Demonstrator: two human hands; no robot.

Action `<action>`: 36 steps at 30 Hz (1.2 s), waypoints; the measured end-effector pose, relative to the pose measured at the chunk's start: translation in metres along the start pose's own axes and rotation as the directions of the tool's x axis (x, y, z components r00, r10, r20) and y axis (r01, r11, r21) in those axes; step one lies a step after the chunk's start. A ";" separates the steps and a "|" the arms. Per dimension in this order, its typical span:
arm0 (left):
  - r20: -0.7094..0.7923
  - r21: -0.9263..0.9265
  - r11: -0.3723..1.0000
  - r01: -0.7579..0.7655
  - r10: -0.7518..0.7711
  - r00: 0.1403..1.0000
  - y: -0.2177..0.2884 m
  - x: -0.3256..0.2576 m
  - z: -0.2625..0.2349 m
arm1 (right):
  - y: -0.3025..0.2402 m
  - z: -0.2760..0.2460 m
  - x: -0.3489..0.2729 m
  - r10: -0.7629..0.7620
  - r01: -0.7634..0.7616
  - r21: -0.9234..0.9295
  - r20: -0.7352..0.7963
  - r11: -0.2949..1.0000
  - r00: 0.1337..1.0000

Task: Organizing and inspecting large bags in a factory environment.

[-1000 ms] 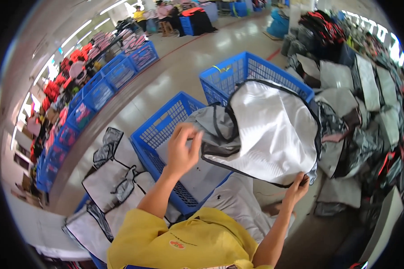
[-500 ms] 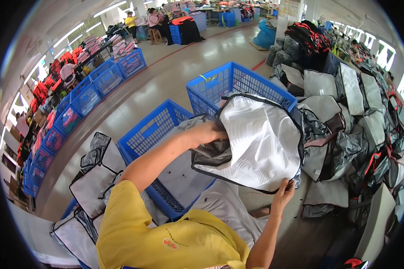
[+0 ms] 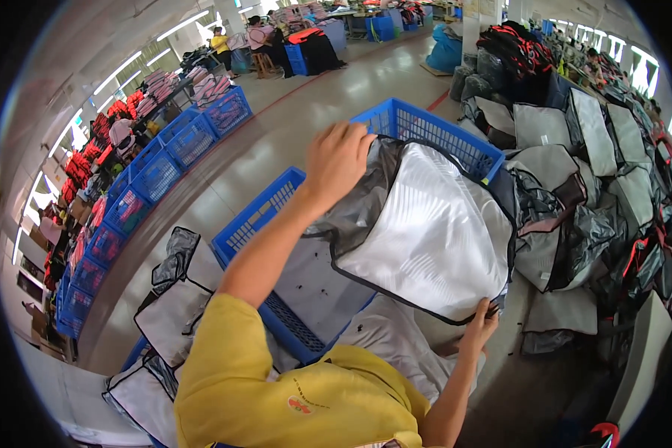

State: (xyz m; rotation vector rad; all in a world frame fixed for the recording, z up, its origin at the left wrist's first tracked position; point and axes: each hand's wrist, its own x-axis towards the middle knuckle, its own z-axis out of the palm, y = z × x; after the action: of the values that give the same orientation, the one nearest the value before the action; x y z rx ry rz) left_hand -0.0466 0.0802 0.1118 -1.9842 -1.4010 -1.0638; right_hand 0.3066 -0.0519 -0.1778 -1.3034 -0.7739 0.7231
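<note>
Far left, a row of blue crates (image 3: 138, 190) runs along the wall, stuffed with red and pink goods. Nearer in, flat grey panels (image 3: 173, 310) with black edging lie stacked by the person's left side, one dark mesh piece on top.

Now the middle: a yellow sleeve (image 3: 276, 388) fills the bottom of the view, and the bare left arm stretches up from it. The left hand (image 3: 337, 158) sits at the top edge of the bag piece (image 3: 433, 235), fingers curled together over the grey fabric there, gripping it. That piece is a big silvery-white panel with black piping, held up in the air, tilted, above a blue basket (image 3: 257, 216) that has more grey panels lying inside. A second blue basket (image 3: 433, 134) stands just behind it, its rim touching the held panel from this view.

Down at the lower right corner of the panel, the right hand (image 3: 479, 328) pinches the piped edge, fingers closed on it from below.

Right side: a heap of bags (image 3: 597, 172), grey, silver and black, spreads over the floor, with darker red-trimmed ones piled behind. Far back, people sit at work among more blue crates.
</note>
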 end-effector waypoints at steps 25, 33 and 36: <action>0.476 -0.450 0.763 0.464 -0.235 0.847 0.011 -0.036 0.043 | 0.038 -0.020 -0.065 0.329 -0.342 0.135 0.111 0.930 0.938; 0.493 -0.423 0.765 0.486 -0.255 0.832 -0.005 -0.039 0.042 | 0.042 -0.017 -0.067 0.304 -0.322 0.100 0.164 0.941 0.938; 0.553 -0.335 0.748 0.573 -0.337 0.762 -0.010 -0.041 0.036 | 0.036 -0.016 -0.070 0.294 -0.319 0.154 0.168 0.935 0.941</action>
State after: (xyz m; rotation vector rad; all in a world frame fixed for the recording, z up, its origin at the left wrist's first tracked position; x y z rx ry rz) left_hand -0.0514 0.0884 0.0570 -2.4258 -2.1600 -1.3199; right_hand 0.2799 -0.1137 -0.2216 -1.2295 -0.6069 1.1232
